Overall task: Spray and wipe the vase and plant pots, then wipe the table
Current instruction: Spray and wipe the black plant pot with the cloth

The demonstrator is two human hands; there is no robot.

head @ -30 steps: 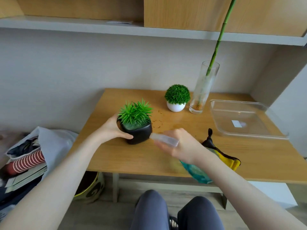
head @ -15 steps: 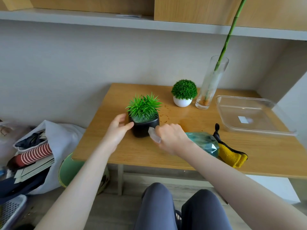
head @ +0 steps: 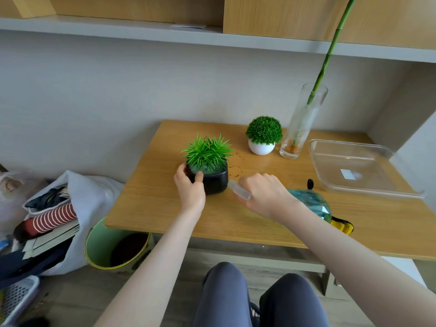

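The black pot (head: 213, 182) with the spiky green plant (head: 207, 152) is sat near the left-middle of the wooden table (head: 153, 204), upright. It's gripped by the left hand (head: 190, 187) on its left side, thumb hooked over the front rim and the fingers curled round the far side, so a proper hold. The spray bottle (head: 311, 204), teal and see-through, is held in the right hand (head: 266, 197), fingers wrapped round its neck, and its clear nozzle (head: 239, 191) is pointed at the pot's right side, just beside it; whether it's actually touching can't be made out. Most of the bottle's body is hidden behind the wrist.

A yellow cloth (head: 343, 226) with a black loop is lying on the table just behind the bottle, near the front edge, partly covered by the right forearm. Some faint brownish ring marks (head: 236, 169) can be seen on the wood right of the pot.

Further back, the small white pot (head: 261, 148) with the round green bush is parked just beside the tall glass vase (head: 300, 128), which has a green stalk (head: 330, 50) leaning out of it. A clear plastic tray (head: 354, 175) is set at the right end of the table.

Down on the floor to the left, a green bucket (head: 99, 244) is tucked under the table edge, next to a white bag (head: 77, 187) stuffed with clothes.
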